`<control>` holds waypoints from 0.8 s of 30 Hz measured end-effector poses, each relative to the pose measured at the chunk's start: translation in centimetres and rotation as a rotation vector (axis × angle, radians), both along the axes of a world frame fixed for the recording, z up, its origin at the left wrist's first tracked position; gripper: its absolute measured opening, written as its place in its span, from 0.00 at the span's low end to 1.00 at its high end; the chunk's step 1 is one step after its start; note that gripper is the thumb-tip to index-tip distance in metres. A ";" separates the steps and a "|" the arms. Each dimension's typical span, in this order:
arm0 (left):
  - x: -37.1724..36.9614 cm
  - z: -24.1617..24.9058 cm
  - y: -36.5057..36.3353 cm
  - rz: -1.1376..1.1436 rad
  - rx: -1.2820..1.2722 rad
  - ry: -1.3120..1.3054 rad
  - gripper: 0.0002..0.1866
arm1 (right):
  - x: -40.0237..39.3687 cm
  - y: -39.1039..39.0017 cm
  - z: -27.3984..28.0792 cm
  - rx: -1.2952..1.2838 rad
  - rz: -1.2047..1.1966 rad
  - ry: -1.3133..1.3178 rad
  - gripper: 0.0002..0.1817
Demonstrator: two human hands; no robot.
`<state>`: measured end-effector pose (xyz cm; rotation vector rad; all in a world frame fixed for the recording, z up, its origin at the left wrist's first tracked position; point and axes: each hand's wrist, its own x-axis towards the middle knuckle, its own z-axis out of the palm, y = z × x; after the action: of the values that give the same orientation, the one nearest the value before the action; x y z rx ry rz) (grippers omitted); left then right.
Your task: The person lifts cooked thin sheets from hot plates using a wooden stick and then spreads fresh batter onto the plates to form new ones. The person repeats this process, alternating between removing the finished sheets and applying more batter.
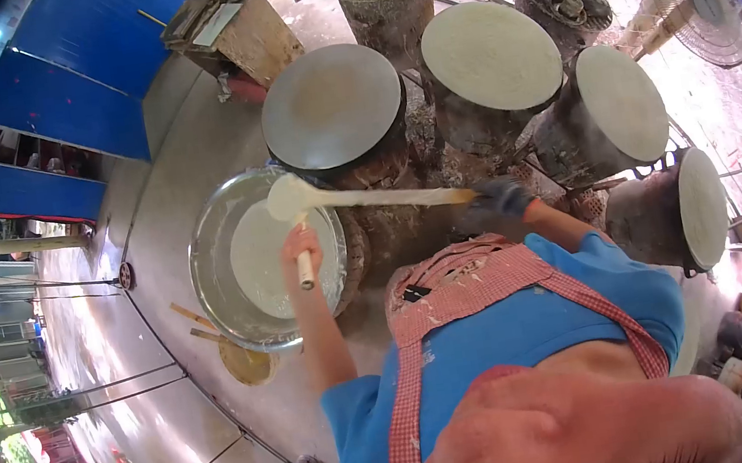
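In the head view my left hand (300,243), bare, is closed around the short pale handle (305,268) of a tool whose far end meets the batter-coated paddle and is hidden by it. My right hand (503,199), in a dark glove, grips the wooden end of a long paddle (366,196) smeared with pale batter. The paddle's rounded head lies above the near rim of a large metal basin (218,280). Pale batter (266,255) fills the basin's lower part. Just beyond stands a round griddle (331,106) with a bare, brownish middle.
Several drum stoves carry griddles coated with batter, such as one griddle (493,51) and another (621,105). A fan (712,9) stands far right. A wooden box (247,37) is at the back left. A round wooden board (247,360) lies beside the basin.
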<state>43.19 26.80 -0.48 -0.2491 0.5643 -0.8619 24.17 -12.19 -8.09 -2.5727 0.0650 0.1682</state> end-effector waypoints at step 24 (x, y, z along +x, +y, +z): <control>20.0 -1.7 -18.5 -0.422 2.171 -1.474 0.35 | 23.7 -0.2 0.1 0.618 -0.482 -0.237 0.18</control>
<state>63.19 8.31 -2.23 2.3429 -0.1421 -0.2089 47.89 -12.37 -8.01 -1.8797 0.4614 -0.2608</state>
